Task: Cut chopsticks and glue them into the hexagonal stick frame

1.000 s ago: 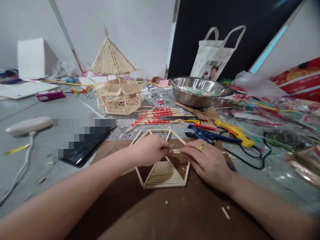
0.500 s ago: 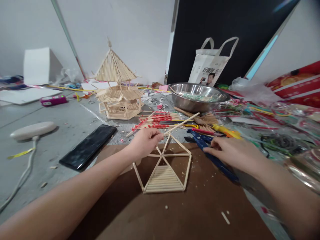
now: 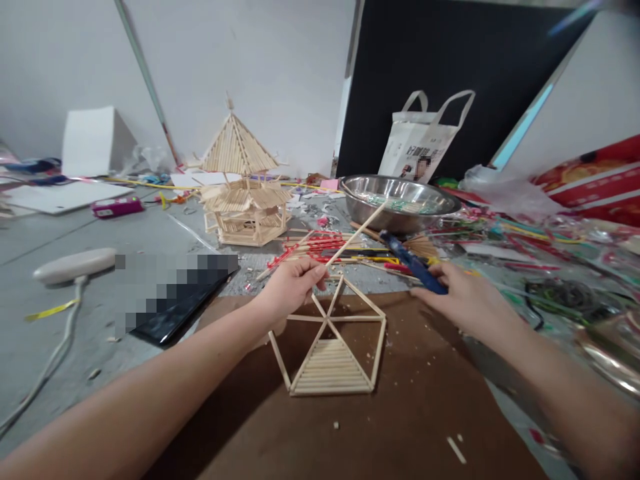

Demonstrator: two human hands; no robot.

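My left hand (image 3: 296,287) pinches a thin wooden stick (image 3: 357,233), which slants up to the right. Below it lies a flat hexagonal stick frame (image 3: 357,319) with spokes meeting at the centre. Its front triangle is partly filled with a row of short sticks (image 3: 331,365); my left hand and forearm hide part of the left side. My right hand (image 3: 463,297) is closed round a pair of blue pliers (image 3: 413,261), raised to the right of the frame with the head pointing up and left. The pliers are a little blurred.
A brown board (image 3: 410,413) lies under the frame, with stick scraps on it. Behind stand a stick pavilion model (image 3: 245,200) and a steel bowl (image 3: 400,223). A black phone (image 3: 170,327) lies left; red-marked sticks (image 3: 310,247) lie beyond the board, and plastic clutter spreads at right.
My right hand has closed on the blue pliers and lifted them off the board. My left hand still holds the stick, now tilted more steeply. The view has shifted slightly.
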